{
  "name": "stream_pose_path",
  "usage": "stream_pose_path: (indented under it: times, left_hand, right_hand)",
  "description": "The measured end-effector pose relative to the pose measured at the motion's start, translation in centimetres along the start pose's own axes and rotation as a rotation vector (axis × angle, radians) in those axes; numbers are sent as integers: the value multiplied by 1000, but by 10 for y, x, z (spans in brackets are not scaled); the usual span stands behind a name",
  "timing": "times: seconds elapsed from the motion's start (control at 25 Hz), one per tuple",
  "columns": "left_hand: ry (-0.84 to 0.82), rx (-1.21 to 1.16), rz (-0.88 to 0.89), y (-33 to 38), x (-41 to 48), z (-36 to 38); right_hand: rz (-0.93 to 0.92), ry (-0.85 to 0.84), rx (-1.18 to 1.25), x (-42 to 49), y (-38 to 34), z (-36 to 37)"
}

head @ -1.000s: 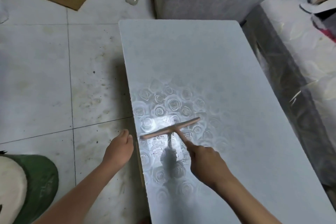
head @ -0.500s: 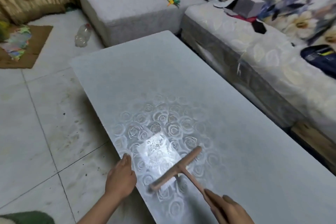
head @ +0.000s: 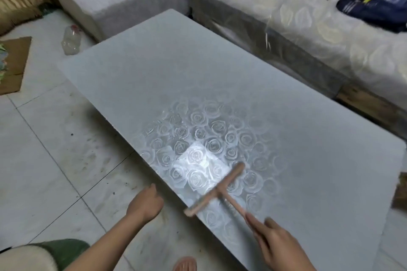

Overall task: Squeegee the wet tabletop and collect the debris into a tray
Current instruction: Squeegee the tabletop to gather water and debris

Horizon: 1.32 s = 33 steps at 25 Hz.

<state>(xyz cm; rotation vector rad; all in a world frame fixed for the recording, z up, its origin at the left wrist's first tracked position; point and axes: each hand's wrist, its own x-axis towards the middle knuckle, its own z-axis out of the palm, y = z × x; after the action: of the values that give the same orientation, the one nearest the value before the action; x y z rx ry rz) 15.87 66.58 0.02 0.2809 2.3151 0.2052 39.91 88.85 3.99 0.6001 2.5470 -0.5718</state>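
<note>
The right hand (head: 279,246) grips the handle end of a pinkish-tan T-shaped squeegee (head: 217,192). Its blade lies on the near part of the pale grey, rose-patterned table (head: 220,68), with one end jutting past the edge. The left hand (head: 146,203) hangs just beside that edge, over the tiled floor (head: 44,160); whether it holds anything cannot be told. A clear plastic bottle (head: 71,39) lies near the table's far corner.

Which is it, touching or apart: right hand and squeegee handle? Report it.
Touching. The head view shows the squeegee handle running into the right hand, whose fingers curl around its end.
</note>
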Motion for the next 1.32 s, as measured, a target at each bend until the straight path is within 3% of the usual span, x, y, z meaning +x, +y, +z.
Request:
stream_pose_path:
  times: [0.12, 0.2, 0.32, 0.44, 0.68, 0.8, 0.96, 1.12, 1.32]
  left_hand:
    - [34, 46, 28, -20, 19, 0]
    - [52, 14, 37, -25, 29, -1]
    - [49, -61, 50, -26, 31, -5]
    - [58, -73, 118, -29, 31, -9]
    - [124, -7, 235, -6, 25, -13]
    - [134, 77, 306, 26, 13, -1]
    - [54, 256, 393, 67, -15, 37]
    - [24, 443, 420, 97, -37, 77]
    - [22, 587, 408, 103, -58, 116]
  right_hand:
    - [-99, 103, 77, 66, -80, -5]
    - [-60, 109, 111, 97, -107, -10]
    - [3, 177, 77, 52, -81, -14]
    - [202, 65, -36, -10, -66, -5]
    - [154, 135, 197, 85, -126, -3]
    - [172, 183, 235, 56, -86, -2]
    - [259, 233, 271, -101, 23, 17]
    - [347, 112, 198, -223, 138, 19]
    - [219, 14, 85, -231, 163, 58]
